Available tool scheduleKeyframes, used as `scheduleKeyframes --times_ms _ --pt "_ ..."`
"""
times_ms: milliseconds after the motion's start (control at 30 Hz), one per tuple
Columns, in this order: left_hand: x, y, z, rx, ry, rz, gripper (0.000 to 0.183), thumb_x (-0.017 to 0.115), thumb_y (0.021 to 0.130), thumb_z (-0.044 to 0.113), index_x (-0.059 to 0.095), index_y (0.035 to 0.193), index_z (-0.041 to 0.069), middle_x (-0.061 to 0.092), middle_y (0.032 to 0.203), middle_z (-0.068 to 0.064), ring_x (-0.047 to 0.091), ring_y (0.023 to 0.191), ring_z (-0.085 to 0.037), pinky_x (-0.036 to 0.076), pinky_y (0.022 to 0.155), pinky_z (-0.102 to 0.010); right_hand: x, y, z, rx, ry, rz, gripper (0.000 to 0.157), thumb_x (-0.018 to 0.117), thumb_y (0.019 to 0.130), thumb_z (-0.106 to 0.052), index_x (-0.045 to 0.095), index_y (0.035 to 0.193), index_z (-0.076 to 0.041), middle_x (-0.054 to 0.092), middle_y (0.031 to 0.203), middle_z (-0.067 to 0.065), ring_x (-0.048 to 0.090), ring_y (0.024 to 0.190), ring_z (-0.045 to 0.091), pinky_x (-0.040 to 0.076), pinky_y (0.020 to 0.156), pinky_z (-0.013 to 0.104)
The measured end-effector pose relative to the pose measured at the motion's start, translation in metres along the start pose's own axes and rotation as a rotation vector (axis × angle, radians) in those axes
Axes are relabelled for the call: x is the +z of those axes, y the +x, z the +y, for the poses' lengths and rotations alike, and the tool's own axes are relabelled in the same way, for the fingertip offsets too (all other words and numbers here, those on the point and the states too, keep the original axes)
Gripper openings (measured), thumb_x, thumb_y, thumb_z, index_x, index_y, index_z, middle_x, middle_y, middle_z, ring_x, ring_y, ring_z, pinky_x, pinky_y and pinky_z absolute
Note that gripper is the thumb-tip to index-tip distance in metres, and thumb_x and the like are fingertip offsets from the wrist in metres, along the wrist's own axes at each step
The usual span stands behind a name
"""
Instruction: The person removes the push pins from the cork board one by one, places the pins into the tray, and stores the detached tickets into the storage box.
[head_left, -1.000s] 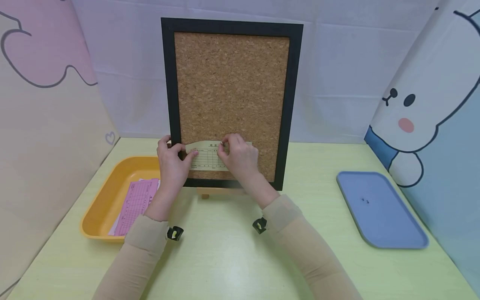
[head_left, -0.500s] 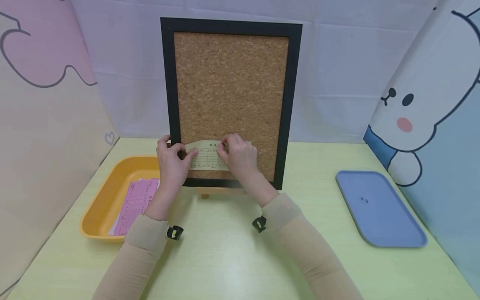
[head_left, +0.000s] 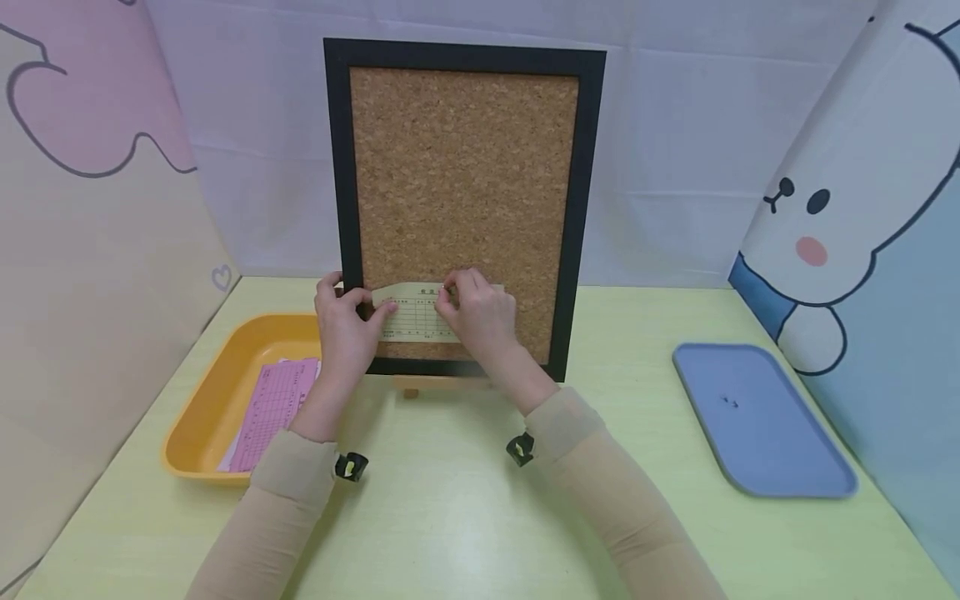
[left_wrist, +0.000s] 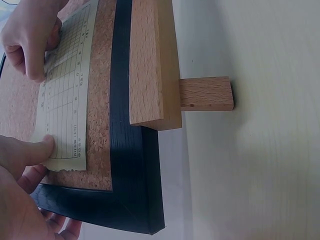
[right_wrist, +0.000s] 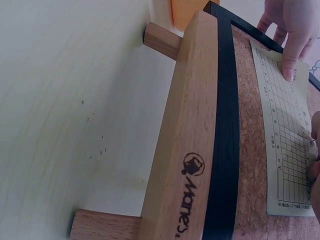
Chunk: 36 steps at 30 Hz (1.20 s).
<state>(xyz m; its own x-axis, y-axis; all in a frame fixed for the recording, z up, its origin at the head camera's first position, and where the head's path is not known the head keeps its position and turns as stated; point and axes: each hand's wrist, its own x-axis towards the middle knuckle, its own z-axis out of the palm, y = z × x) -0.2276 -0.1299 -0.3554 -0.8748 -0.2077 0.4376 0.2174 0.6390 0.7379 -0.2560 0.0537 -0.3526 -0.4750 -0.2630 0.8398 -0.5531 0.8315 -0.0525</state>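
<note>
A pale yellow printed paper form (head_left: 408,323) lies against the lower part of a black-framed cork board (head_left: 465,175). My left hand (head_left: 347,329) holds the form's left end, its thumb (left_wrist: 42,150) on the printed face. Its other fingers reach round the board's left edge. My right hand (head_left: 483,312) is at the form's upper middle, thumb and index finger pinched together against it. The tiny pin between those fingertips is mostly hidden now. In the right wrist view the form (right_wrist: 285,135) shows a slight crease near the right fingers.
The board stands on a wooden easel (left_wrist: 150,65). At left, a yellow basket (head_left: 180,433) holds pink printed sheets (head_left: 273,408) over white paper. A blue tray (head_left: 780,433) at right bears a few tiny dark pins (head_left: 729,402). Dark specks lie under the easel.
Both hands keep nearly the same place on the form. The small dark pin visible at the right fingertips a second ago is now covered by them.
</note>
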Motion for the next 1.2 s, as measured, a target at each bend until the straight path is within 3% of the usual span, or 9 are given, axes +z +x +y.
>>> scheduleKeyframes --times_ms 267,500,833,1033,1200 --pt "0.001 0.0 0.001 -0.017 -0.003 -0.013 0.029 0.074 0.082 0.021 0.065 0.088 -0.006 0.028 0.144 -0.017 0.032 0.122 -0.034 0.036 0.102 -0.043 -0.002 -0.001 0.002 -0.014 0.011 0.021 0.006 0.064 0.081 -0.013 0.063 0.084 -0.008 0.06 0.067 0.001 0.038 0.039 0.007 0.029 0.035 0.021" --pt "-0.001 0.0 0.001 -0.006 -0.019 0.0 0.029 0.075 0.082 0.02 0.064 0.085 -0.006 0.031 0.142 -0.018 0.033 0.121 -0.035 0.038 0.1 -0.043 -0.007 0.0 0.003 -0.013 0.089 0.021 0.007 0.064 0.082 -0.012 0.062 0.085 -0.006 0.056 0.065 0.001 0.043 0.043 0.007 0.033 0.037 0.021" --pt "-0.009 0.0 0.001 -0.011 -0.053 -0.032 0.028 0.074 0.082 0.018 0.063 0.084 -0.007 0.032 0.14 -0.018 0.037 0.124 -0.035 0.04 0.102 -0.043 -0.032 0.005 -0.002 -0.032 0.162 -0.037 0.009 0.065 0.082 -0.011 0.062 0.089 -0.005 0.061 0.071 0.003 0.053 0.052 0.009 0.037 0.041 0.021" --pt "-0.018 0.001 0.002 -0.015 -0.04 -0.053 0.028 0.074 0.082 0.018 0.061 0.083 -0.006 0.035 0.138 -0.017 0.041 0.124 -0.034 0.04 0.102 -0.044 -0.051 0.007 -0.002 -0.059 0.204 -0.055 0.008 0.064 0.082 -0.01 0.061 0.088 -0.005 0.061 0.073 0.004 0.049 0.051 0.008 0.032 0.041 0.019" --pt "-0.026 -0.001 0.006 -0.009 -0.007 -0.059 0.027 0.074 0.082 0.018 0.061 0.082 -0.006 0.038 0.136 -0.017 0.041 0.121 -0.034 0.042 0.097 -0.045 -0.066 0.01 0.002 -0.078 0.209 -0.052 0.008 0.065 0.082 -0.01 0.062 0.088 -0.005 0.061 0.073 0.005 0.049 0.052 0.009 0.035 0.042 0.02"
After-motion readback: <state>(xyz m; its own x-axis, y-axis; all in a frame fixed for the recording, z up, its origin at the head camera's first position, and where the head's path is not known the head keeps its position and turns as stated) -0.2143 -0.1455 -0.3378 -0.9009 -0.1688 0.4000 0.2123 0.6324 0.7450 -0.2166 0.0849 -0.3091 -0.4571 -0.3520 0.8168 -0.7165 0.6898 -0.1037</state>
